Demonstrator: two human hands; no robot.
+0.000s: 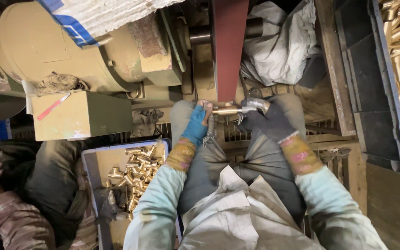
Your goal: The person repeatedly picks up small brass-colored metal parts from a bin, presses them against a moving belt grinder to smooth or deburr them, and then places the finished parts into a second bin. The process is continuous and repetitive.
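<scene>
Both hands on one brass fitting (pixel 226 110), held level just under the lower end of the red sanding belt (pixel 228 46), above the person's lap. Left hand (pixel 199 121), in a blue glove, is closed round the fitting's left end. Right hand (pixel 264 118), in a dark glove, is clamped on a metal holder (pixel 254 105) at the fitting's right end. The two-ended grip looks meant to keep the piece square to the belt and the fingers off the abrasive; whether it touches the belt, can't tell.

The tan motor housing (pixel 47 46) sits left of the belt. A blue tray (pixel 89 162) of loose brass fittings sits by the left knee, within easy reach of the left hand. A second blue bin (pixel 396 115) at the right edge is piled with more brass pieces. Another person's sleeve (pixel 10 222) shows bottom left.
</scene>
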